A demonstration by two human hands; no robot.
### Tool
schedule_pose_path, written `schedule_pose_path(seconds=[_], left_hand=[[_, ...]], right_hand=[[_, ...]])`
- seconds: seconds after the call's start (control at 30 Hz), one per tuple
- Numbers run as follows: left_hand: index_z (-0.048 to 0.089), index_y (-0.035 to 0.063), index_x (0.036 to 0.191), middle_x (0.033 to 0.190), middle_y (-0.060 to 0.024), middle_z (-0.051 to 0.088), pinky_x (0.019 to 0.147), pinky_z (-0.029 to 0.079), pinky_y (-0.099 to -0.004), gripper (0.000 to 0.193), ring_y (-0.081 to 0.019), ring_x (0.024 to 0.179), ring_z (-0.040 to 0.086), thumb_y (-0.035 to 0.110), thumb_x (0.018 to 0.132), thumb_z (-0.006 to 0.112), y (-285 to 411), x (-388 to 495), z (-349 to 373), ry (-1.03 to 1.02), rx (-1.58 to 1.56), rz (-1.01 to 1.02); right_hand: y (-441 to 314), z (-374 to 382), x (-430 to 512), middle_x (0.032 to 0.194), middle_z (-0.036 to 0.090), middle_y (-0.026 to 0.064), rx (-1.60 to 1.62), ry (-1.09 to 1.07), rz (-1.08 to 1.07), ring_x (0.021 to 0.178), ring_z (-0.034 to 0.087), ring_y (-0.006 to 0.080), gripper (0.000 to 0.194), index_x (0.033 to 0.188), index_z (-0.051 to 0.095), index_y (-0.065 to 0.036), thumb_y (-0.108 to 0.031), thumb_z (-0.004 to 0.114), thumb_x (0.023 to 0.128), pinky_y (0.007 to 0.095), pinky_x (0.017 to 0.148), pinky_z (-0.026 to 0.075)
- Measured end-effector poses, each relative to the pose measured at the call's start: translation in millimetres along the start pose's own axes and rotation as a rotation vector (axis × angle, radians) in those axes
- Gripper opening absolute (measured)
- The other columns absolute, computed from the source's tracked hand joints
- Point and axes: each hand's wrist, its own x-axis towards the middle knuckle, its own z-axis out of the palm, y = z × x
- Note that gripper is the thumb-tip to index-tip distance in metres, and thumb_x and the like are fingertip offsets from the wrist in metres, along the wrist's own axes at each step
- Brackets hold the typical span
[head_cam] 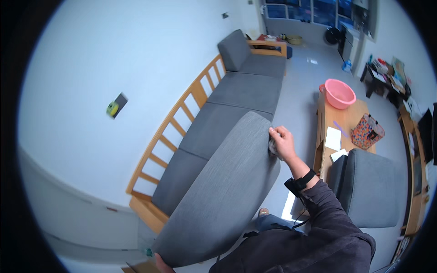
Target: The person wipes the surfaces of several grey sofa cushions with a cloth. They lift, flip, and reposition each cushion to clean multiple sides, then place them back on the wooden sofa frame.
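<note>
A large grey sofa back cushion (218, 184) is held up at a slant in front of me, over the near part of the sofa seat. My left hand (162, 264) supports its lower left corner; only a little of that hand shows at the picture's bottom. At the cushion's upper right edge, my right hand (283, 141) grips a crumpled greyish cloth (273, 148), with the thumb against the cushion's edge. The cushion hides part of the wooden-framed sofa (193, 92) and its grey seat pads (244, 89).
Another back cushion (234, 50) stands at the sofa's far end. On the right, a wooden coffee table (355, 109) carries a pink basin (339, 94), a patterned bin (367, 133) and papers (333, 138). More grey cushions (372, 187) lean by its near end.
</note>
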Motion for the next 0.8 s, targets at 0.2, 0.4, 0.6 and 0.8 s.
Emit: schedule_pose_path(seconds=[0.2, 0.4, 0.6, 0.8], left_hand=[[0.048, 0.0008, 0.141, 0.138, -0.0137, 0.055, 0.101, 0.043, -0.0380, 0.061, -0.0282, 0.117, 0.054, 0.046, 0.100, 0.048, 91.5, 54.4, 98.4, -0.002, 0.101, -0.083], [0.047, -0.0032, 0.141, 0.138, -0.0159, 0.053, 0.104, 0.041, -0.0371, 0.069, -0.0290, 0.121, 0.052, 0.051, 0.098, 0.050, 146.2, 93.1, 204.9, -0.045, 0.149, -0.126], [0.065, -0.0097, 0.109, 0.096, -0.0145, 0.067, 0.083, 0.046, -0.0352, 0.051, -0.0225, 0.090, 0.060, 0.039, 0.100, 0.052, 153.3, 143.2, 358.9, -0.092, 0.035, 0.080], [0.066, -0.0092, 0.095, 0.077, -0.0098, 0.063, 0.067, 0.044, -0.0340, 0.047, -0.0147, 0.072, 0.053, 0.036, 0.100, 0.053, 221.4, 179.6, 529.5, -0.253, 0.069, 0.108]], right_hand=[[57.2, 1.0, 63.3, 0.086, 0.064, 0.0121, 0.063, 0.081, 0.086, 0.083, 0.060, 0.0218, 0.030, 0.084, 0.066, 0.003, -0.026, 0.068, 0.091, 0.0312, 0.076, 0.046], [108.0, -7.8, 159.1, 0.083, 0.061, 0.0112, 0.028, 0.142, 0.113, 0.079, 0.057, 0.0202, 0.032, 0.084, 0.065, 0.004, -0.027, 0.067, 0.091, 0.0308, 0.075, 0.045], [163.9, -47.7, 270.3, 0.080, 0.057, 0.0085, 0.000, 0.198, 0.144, 0.076, 0.053, 0.0168, 0.030, 0.082, 0.063, 0.005, -0.023, 0.066, 0.092, 0.0304, 0.070, 0.042], [204.3, -120.5, 409.3, 0.076, 0.054, -0.0001, 0.026, 0.321, 0.063, 0.074, 0.048, 0.0087, 0.027, 0.082, 0.062, 0.000, -0.022, 0.061, 0.097, 0.0257, 0.068, 0.040]])
